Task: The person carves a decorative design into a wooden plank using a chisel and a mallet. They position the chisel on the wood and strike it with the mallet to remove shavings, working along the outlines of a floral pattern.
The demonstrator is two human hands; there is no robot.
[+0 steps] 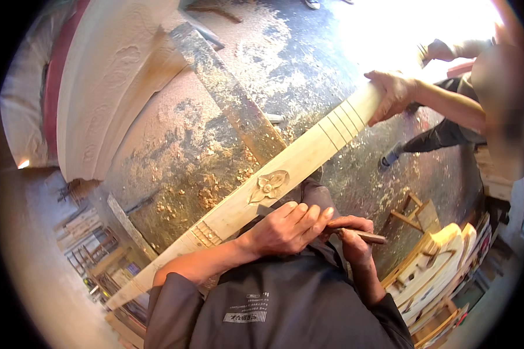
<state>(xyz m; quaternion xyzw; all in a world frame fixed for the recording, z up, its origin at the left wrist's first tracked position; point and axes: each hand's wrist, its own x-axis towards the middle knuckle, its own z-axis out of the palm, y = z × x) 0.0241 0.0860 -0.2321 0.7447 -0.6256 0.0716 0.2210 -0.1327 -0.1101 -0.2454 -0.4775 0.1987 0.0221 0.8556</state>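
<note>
Below, left hand point(288, 227) fingers pressed together on carved plank point(285, 168), right hand point(352, 238) gripping chisel point(364, 235).

A single wide fisheye view from a camera worn on the person's head, looking steeply down past the chest at close range. The person's own forearms enter from the lower edge. A long pale carved wooden plank point(285, 168) runs diagonally from lower left to upper right across the sawdust-strewn dark floor point(215, 139). Straight edges bend toward the dark circular rim.
</note>
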